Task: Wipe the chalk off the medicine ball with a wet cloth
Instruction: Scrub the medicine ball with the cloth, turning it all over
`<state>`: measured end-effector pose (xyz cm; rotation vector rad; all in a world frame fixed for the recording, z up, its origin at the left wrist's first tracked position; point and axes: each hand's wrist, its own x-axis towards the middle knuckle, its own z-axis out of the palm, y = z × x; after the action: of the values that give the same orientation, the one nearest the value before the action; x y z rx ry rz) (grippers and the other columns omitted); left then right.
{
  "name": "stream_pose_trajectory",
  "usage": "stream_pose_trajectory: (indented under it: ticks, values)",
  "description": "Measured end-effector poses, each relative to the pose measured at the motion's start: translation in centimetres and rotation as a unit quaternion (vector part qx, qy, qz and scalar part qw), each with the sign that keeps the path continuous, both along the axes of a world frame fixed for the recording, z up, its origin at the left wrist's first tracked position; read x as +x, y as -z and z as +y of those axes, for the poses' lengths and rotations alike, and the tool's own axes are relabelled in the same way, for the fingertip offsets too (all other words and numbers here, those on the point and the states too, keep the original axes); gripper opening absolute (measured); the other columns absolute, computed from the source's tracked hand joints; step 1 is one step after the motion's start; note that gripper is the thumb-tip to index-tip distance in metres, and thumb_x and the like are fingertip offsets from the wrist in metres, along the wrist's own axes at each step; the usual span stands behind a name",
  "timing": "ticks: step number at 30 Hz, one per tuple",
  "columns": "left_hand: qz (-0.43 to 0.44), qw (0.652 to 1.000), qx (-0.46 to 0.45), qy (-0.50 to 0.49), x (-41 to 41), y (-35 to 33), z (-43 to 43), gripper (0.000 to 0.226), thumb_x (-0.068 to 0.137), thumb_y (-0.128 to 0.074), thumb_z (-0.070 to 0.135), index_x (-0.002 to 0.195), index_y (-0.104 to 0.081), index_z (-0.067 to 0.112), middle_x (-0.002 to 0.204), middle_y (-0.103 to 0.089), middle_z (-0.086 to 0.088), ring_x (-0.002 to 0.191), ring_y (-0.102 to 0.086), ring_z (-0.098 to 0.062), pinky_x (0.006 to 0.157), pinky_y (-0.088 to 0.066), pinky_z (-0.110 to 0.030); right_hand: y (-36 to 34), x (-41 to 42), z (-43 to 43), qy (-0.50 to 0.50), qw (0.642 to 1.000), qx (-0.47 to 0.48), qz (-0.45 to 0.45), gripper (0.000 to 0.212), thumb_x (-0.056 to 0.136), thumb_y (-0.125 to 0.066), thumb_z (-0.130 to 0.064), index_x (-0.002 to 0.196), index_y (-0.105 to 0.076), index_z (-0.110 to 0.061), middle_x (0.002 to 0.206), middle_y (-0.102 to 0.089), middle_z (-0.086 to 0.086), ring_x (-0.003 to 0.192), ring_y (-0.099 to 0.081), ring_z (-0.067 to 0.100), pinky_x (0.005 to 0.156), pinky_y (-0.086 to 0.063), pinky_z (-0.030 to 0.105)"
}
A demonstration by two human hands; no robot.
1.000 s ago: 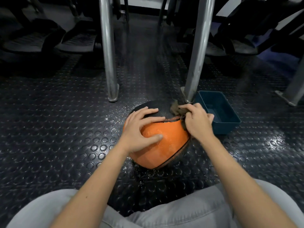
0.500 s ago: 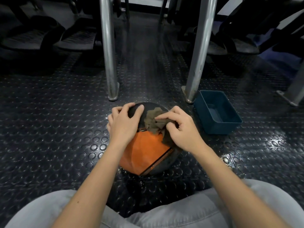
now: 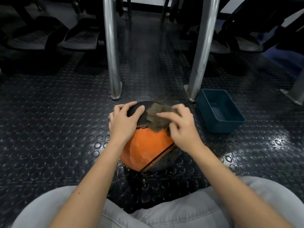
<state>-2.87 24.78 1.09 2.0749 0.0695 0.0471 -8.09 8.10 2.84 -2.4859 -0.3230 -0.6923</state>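
— Where's the medicine ball [image 3: 148,145]?
— On the floor [image 3: 57,129], beneath the left grip [image 3: 123,122], whose fingers spread flat on its black top. Just right, the right grip [image 3: 181,127] clutches a brown cloth [image 3: 156,119] against the ball.

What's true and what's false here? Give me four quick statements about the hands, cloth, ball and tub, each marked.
1. The right hand holds the brown cloth against the medicine ball. True.
2. The left hand grips the cloth too. False: it rests on the ball's black panel.
3. The blue tub sits left of the ball. False: it sits right of it.
4. The ball rests on the studded floor. True.
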Motion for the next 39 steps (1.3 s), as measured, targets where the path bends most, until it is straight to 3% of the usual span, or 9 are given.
stream_pose_trajectory:
  ticks: [2, 5, 10, 16, 19, 22, 29, 35, 39]
  values:
    - [-0.001, 1.000, 0.018, 0.010, -0.1, 0.0, -0.2, 0.039, 0.088, -0.051, 0.059, 0.122, -0.056, 0.041, 0.114, -0.037, 0.017, 0.126, -0.029, -0.014, 0.106, -0.024, -0.037, 0.1, 0.8, -1.9, 0.116, 0.986, -0.048, 0.108, 0.035, 0.088, -0.044, -0.006, 0.110, -0.067, -0.022, 0.103, -0.049, 0.003, 0.098, -0.041, 0.019, 0.088, -0.032, 0.037]
    - [-0.015, 0.999, 0.035, 0.015, -0.5, -0.1, -0.6, 0.040, 0.088, -0.050, 0.059, 0.123, -0.055, 0.041, 0.115, -0.037, 0.017, 0.126, -0.029, -0.015, 0.107, -0.025, -0.038, -1.2, 1.1, -3.6, 0.231, 0.967, -0.063, 0.090, 0.036, 0.088, -0.042, -0.008, 0.111, -0.067, -0.021, 0.108, -0.049, 0.009, 0.104, -0.044, 0.029, 0.085, -0.028, 0.036]
    - [-0.015, 0.999, 0.048, 0.012, -0.3, 0.0, -0.7, 0.039, 0.089, -0.048, 0.058, 0.124, -0.055, 0.042, 0.124, -0.042, 0.011, 0.125, -0.030, -0.017, 0.106, -0.025, -0.037, -0.8, -1.0, 0.7, 0.006, 1.000, -0.030, -0.006, 0.039, 0.078, -0.037, -0.014, 0.094, -0.072, -0.016, 0.087, -0.051, 0.010, 0.082, -0.050, 0.027, 0.072, -0.038, 0.038]
    - [-0.013, 0.998, 0.058, 0.026, -0.5, 0.0, -0.7, 0.042, 0.089, -0.047, 0.059, 0.127, -0.052, 0.041, 0.129, -0.040, 0.010, 0.127, -0.028, -0.016, 0.107, -0.024, -0.038, -1.0, 1.2, -3.2, 0.242, 0.962, -0.095, 0.086, 0.033, 0.089, -0.039, -0.009, 0.101, -0.069, -0.017, 0.094, -0.046, 0.008, 0.096, -0.048, 0.032, 0.079, -0.032, 0.038]
    - [-0.016, 0.998, 0.061, 0.018, -0.4, 0.0, -0.8, 0.041, 0.090, -0.047, 0.057, 0.126, -0.053, 0.041, 0.129, -0.041, 0.010, 0.127, -0.029, -0.017, 0.106, -0.024, -0.037, -2.4, 0.4, -1.2, 0.161, 0.987, -0.021, 0.007, 0.039, 0.082, -0.034, -0.014, 0.095, -0.071, -0.014, 0.088, -0.047, 0.007, 0.085, -0.049, 0.027, 0.073, -0.037, 0.036]
    - [-0.018, 0.997, 0.070, 0.021, -0.5, 0.0, -0.8, 0.041, 0.090, -0.045, 0.057, 0.127, -0.053, 0.041, 0.130, -0.041, 0.009, 0.127, -0.029, -0.018, 0.107, -0.024, -0.037, -1.1, -1.0, 1.8, 0.043, 0.996, -0.072, 0.009, 0.039, 0.081, -0.036, -0.012, 0.091, -0.073, -0.017, 0.086, -0.050, 0.009, 0.082, -0.048, 0.027, 0.071, -0.035, 0.038]
    - [-0.019, 0.996, 0.077, 0.028, -0.5, 0.0, -0.9, 0.043, 0.089, -0.047, 0.060, 0.127, -0.052, 0.041, 0.131, -0.040, 0.010, 0.127, -0.029, -0.017, 0.107, -0.022, -0.036, -0.7, 0.7, -3.5, 0.215, 0.964, -0.077, 0.135, 0.040, 0.088, -0.039, -0.004, 0.102, -0.070, -0.026, 0.101, -0.044, 0.002, 0.107, -0.042, 0.025, 0.085, -0.022, 0.036]
    - [-0.022, 0.996, 0.079, 0.019, -0.5, 0.1, -0.7, 0.042, 0.090, -0.045, 0.058, 0.127, -0.052, 0.042, 0.131, -0.041, 0.010, 0.126, -0.030, -0.017, 0.108, -0.023, -0.036, -1.0, -1.1, 2.0, 0.050, 0.996, -0.057, 0.043, 0.042, 0.080, -0.034, -0.012, 0.091, -0.072, -0.024, 0.094, -0.049, 0.005, 0.093, -0.046, 0.024, 0.081, -0.028, 0.039]
    - [-0.023, 0.995, 0.088, 0.032, -0.4, 0.0, -0.9, 0.044, 0.089, -0.046, 0.058, 0.128, -0.052, 0.040, 0.132, -0.039, 0.009, 0.127, -0.029, -0.017, 0.108, -0.023, -0.037, -0.5, 0.5, -1.6, 0.136, 0.980, -0.008, 0.144, 0.042, 0.088, -0.040, -0.003, 0.101, -0.069, -0.031, 0.101, -0.044, -0.002, 0.106, -0.040, 0.017, 0.091, -0.020, 0.035]
